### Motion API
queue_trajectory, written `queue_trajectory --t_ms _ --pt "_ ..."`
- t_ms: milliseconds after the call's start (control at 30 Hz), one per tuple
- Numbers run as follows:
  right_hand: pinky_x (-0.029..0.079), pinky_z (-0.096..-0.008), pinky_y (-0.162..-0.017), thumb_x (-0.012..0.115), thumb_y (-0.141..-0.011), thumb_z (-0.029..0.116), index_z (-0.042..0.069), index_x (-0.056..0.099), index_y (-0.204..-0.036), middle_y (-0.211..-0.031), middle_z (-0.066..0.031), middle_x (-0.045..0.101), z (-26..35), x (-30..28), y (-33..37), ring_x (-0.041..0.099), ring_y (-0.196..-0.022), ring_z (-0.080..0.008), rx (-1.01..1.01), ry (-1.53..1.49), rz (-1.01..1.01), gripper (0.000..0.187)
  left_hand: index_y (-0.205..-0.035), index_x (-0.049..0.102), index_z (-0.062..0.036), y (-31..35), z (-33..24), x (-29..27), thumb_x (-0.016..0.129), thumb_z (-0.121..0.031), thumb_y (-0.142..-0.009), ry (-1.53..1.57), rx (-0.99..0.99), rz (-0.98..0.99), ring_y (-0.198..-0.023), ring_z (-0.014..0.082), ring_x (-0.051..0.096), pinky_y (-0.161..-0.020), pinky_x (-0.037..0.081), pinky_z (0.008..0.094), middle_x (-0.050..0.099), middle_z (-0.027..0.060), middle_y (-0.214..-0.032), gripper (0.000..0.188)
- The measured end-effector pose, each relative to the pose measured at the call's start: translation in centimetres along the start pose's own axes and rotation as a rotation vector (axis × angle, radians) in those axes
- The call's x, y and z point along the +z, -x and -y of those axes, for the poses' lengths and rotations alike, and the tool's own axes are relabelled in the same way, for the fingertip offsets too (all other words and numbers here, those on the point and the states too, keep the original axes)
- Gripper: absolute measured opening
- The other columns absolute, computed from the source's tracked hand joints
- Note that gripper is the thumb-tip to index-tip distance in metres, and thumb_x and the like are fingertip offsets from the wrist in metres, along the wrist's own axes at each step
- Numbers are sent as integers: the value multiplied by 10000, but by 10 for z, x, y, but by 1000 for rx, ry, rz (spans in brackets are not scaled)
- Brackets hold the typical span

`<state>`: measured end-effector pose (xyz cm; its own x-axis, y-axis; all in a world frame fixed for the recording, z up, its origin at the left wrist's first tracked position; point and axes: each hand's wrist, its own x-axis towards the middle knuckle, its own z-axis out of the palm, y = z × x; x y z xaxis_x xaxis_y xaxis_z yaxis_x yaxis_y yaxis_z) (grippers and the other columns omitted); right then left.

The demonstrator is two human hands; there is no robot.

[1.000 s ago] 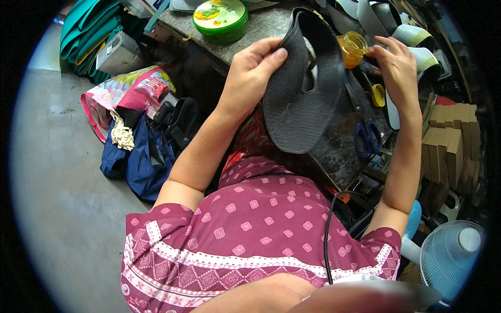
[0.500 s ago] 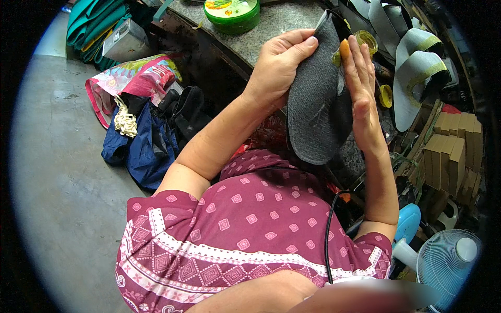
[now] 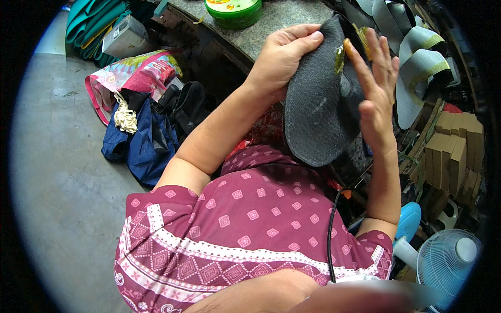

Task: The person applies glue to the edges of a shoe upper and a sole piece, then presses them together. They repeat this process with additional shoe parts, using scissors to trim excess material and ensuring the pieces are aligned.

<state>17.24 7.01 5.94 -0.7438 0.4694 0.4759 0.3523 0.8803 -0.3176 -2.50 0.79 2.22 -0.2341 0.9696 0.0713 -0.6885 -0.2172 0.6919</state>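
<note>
My left hand (image 3: 284, 55) grips the upper left edge of a dark grey sandal sole (image 3: 318, 120), which stands upright over my lap. A strap shows at its top. My right hand (image 3: 373, 88) lies against the sole's right side with its fingers spread. One fingertip, smeared with yellow glue (image 3: 339, 58), touches the sole near the top. The right hand holds nothing.
A green round tub (image 3: 234, 9) stands on the stone worktop (image 3: 284, 21) ahead. Several grey sandal parts (image 3: 417, 57) lie at the right, above stacked cardboard boxes (image 3: 456, 151). Bags and dark cloth (image 3: 141, 120) sit on the floor at the left. A fan (image 3: 449, 261) stands at the lower right.
My right hand came from a small yellow pot on the worktop over to the sole. The left hand turned the sole more upright and brought it closer.
</note>
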Motion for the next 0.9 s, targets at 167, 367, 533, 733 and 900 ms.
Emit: queue_trajectory --t_ms 167,367,533,733,900 --pt "-54 -585 -1189 148 -860 865 264 478 -1494 -1652 -92 207 -5 15 4 94 -1535 -336 -73 84 62 935 -1191 646 44 -4 0 1 584 -99 -997 9 -18 66 -830 124 706 -728 590 240 723 109 -1011 250" --pt "-87 -537 -1190 152 -865 861 278 674 -1314 -1630 -126 272 -11 7 14 58 -1543 -314 -6 -253 109 902 -1201 645 43 -13 5 -3 591 -95 -992 -24 -28 50 -851 132 711 -760 592 246 725 114 -1027 257" --pt "-93 -490 -1199 132 -911 812 278 780 -1118 -1581 -98 384 -2 -23 8 122 -1537 -280 -116 17 151 864 -1208 655 40 -32 5 -15 629 -108 -973 -41 -42 204 -872 134 707 -785 582 246 725 119 -1044 278" --pt "318 -465 -1183 690 -889 390 175 455 -1489 -1495 -121 491 -11 -57 -12 499 -1354 -266 -249 216 -64 679 -1141 715 14 -36 -7 1 692 -151 -942 -636 169 608 -908 114 661 -860 524 250 735 71 -1009 259" --pt "545 -337 -946 729 -836 19 123 400 -1518 -1195 -63 685 -13 -53 -9 685 -1017 -164 75 -76 15 764 -1155 657 -25 -25 -38 -4 746 -182 -846 -1239 589 329 -976 260 628 -870 497 357 677 109 -1048 358"
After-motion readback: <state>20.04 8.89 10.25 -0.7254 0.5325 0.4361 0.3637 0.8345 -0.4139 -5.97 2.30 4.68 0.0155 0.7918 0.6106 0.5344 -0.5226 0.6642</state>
